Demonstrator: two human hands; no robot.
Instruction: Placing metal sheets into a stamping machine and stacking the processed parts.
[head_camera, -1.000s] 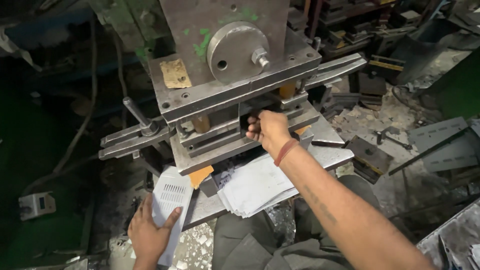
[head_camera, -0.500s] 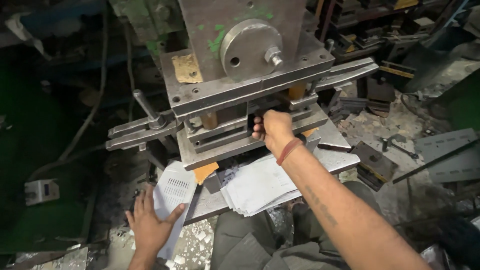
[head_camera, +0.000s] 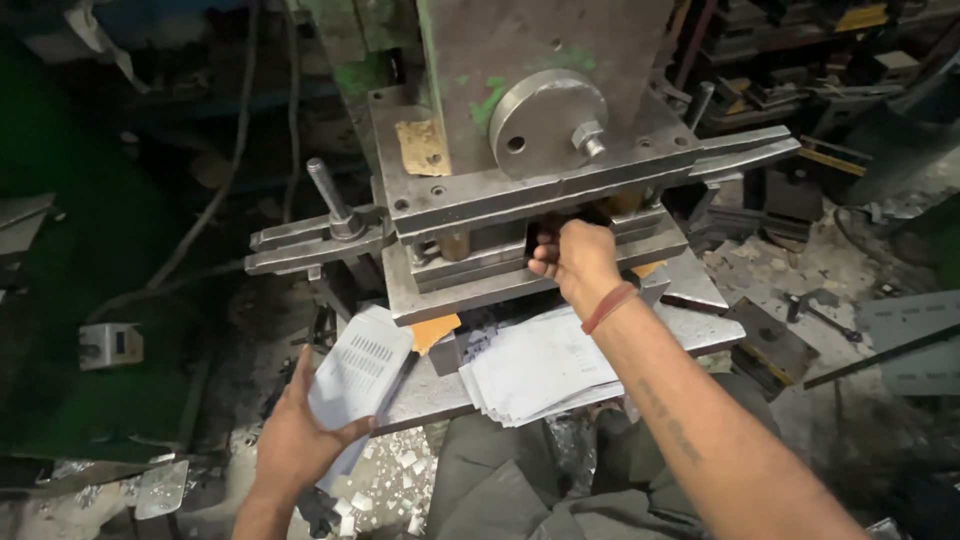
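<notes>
- Right hand (head_camera: 578, 262) is at the press (head_camera: 520, 190), fingers curled into the slot between the upper and lower die plates; what they pinch is hidden, cannot tell.
- Red band (head_camera: 609, 307) sits on the right wrist.
- Left hand (head_camera: 295, 440) holds a stack of perforated metal blanks (head_camera: 360, 375), thumb across the lower edge, fingers wrapped underneath, closed on it.
- Blanks sit at the front-left corner of the press bed, tilted, just beside an orange block (head_camera: 437, 330).
- Pile of flat sheets (head_camera: 540, 365) lies on the bed under the right forearm.
- Metal scraps (head_camera: 395, 490) litter the floor below.
</notes>
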